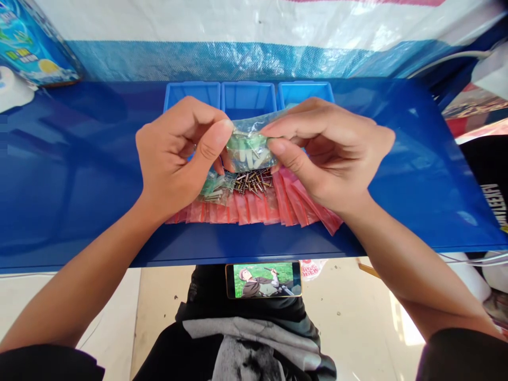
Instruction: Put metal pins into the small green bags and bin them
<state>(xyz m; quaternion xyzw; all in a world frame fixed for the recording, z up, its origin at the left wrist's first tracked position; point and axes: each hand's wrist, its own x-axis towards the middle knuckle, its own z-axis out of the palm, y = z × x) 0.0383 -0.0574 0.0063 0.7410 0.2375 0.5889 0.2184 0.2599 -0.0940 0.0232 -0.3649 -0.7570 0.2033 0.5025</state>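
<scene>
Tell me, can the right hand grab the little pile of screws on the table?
Probably yes. The screws lie uncovered just beneath the right hand, but both hands hold a small clear bag, so its fingers are busy.

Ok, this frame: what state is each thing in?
Left hand: fingers pinching the clear bag's left edge.
Right hand: fingers pinching its right edge.
Clear bag: held up, green plugs inside.
Small screws: loose pile.
Red bags: flat, fanned row.
Blue bins: open.
Phone: screen on.
</scene>
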